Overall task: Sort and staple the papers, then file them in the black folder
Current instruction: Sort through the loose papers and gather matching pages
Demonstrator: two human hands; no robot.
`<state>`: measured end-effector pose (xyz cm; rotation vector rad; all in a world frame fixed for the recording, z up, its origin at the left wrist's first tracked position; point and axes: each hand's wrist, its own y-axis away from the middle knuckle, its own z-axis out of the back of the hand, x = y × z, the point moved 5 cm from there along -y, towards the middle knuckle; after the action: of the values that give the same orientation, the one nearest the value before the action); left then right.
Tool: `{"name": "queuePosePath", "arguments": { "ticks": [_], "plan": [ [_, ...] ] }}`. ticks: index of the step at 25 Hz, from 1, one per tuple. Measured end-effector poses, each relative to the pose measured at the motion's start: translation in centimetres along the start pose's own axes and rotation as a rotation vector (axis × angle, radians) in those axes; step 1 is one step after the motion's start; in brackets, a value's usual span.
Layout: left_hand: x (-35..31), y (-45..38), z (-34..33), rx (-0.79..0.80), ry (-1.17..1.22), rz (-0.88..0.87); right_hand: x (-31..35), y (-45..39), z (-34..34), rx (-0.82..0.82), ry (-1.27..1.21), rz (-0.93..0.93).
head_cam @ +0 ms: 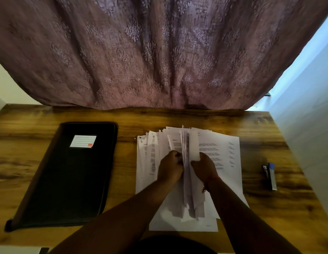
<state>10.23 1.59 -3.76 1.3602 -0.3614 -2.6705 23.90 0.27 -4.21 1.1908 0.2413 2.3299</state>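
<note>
- The person stands over the wooden desk [178,118], both forearms reaching in from the near edge toward the middle.
- The left hand [169,166] is curled around one side of a raised bundle of papers [190,153], and the right hand [205,166] is curled around the other side, so the sheets stand on edge between the two fists.
- Under the hands, more loose sheets [225,154] lie fanned on the desk, right of centre, their far corners splayed toward the back edge; a few run down almost to the near edge.
- The black folder [68,180] lies closed on the left half of the desk, well apart from the papers, with a white label [83,141] near its far end.
- The stapler [269,176] sits near the right edge, clear of the paper spread and untouched.
- My read is that sorting is still in hand: nothing looks stapled, and nothing is filed.
- To do this step well, I would keep the lifted bundle loose enough for the thumbs to part sheets one by one, and read each heading before peeling it off.
- Separate sets would be best laid in distinct piles on the bare wood between folder and spread, not back onto the fan.
- Tapping each set square against the desk before reaching for the stapler should keep corners aligned.
- The main risk seems to be sheets slipping out of the bottom of the bundle, where the lower ends already hang unevenly.
</note>
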Motion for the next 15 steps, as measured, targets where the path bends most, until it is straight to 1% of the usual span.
{"name": "queuePosePath", "arguments": {
  "ticks": [2, 3, 7, 9, 10, 13, 15],
  "plan": [
    [-0.5, 0.4, 0.0, -0.051, -0.053, -0.066, 0.0, 0.1, 0.1, -0.001, 0.002, -0.005],
    [-0.4, 0.4, 0.0, -0.072, -0.068, -0.066, 0.0, 0.1, 0.1, 0.001, 0.001, -0.009],
    [0.8, -0.5, 0.2, -0.082, -0.103, 0.026, -0.1, 0.0, 0.0, -0.004, -0.005, -0.008],
    [1.3, -0.7, 0.1, -0.083, -0.069, 0.042, 0.0, 0.0, 0.0, -0.002, -0.001, -0.004],
    [1.5, -0.7, 0.1, -0.091, -0.094, 0.043, 0.1, 0.0, 0.0, 0.001, 0.004, -0.001],
    [1.7, -0.9, 0.1, -0.112, -0.361, 0.043, 0.2, 0.0, 0.0, 0.002, 0.010, 0.002],
    [1.5, -0.9, 0.1, -0.101, -0.434, 0.029, 0.3, 0.1, 0.0, 0.003, 0.013, 0.003]
  ]
}}
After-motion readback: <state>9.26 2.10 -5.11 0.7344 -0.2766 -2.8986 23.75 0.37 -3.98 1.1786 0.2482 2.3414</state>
